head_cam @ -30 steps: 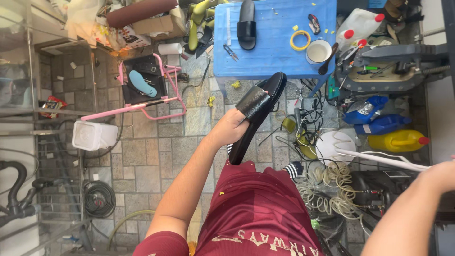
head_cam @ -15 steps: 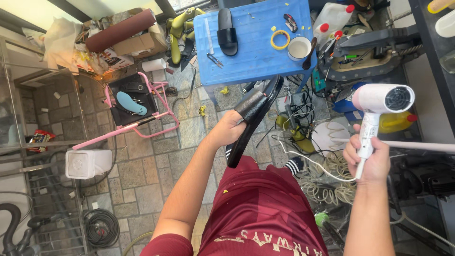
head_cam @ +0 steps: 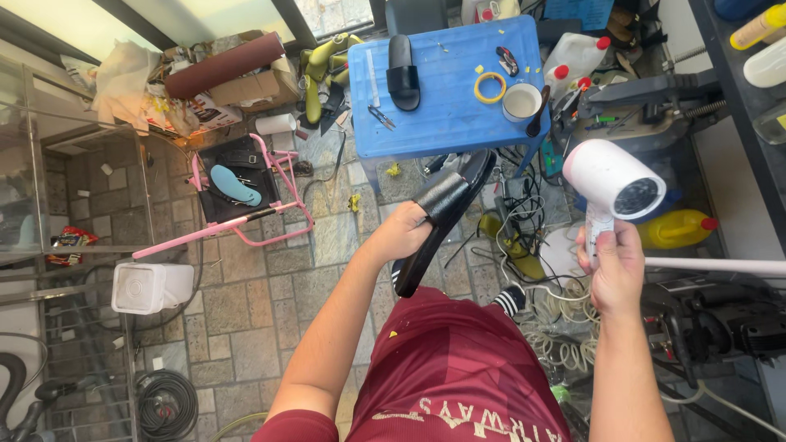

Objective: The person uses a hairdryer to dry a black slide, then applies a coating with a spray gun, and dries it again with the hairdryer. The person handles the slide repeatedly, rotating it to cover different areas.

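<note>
Over tiled floor [head_cam: 246,319], my left hand [head_cam: 401,233] grips a black slide [head_cam: 446,213]; my right hand [head_cam: 614,270] clasps a white dryer [head_cam: 610,184].

— What is seen on the blue table [head_cam: 446,106]?
— A black slipper [head_cam: 402,72], a yellow tape ring [head_cam: 490,87] and a white cup [head_cam: 521,101] are placed there.
— And beside it?
— A pink frame [head_cam: 246,221] is set on the tiled floor [head_cam: 237,303].

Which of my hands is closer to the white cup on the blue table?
Right, narrowly. The right hand, holding the white hair dryer, sits below and right of the white cup; the left hand, gripping the black slide sandal, is lower left.
</note>
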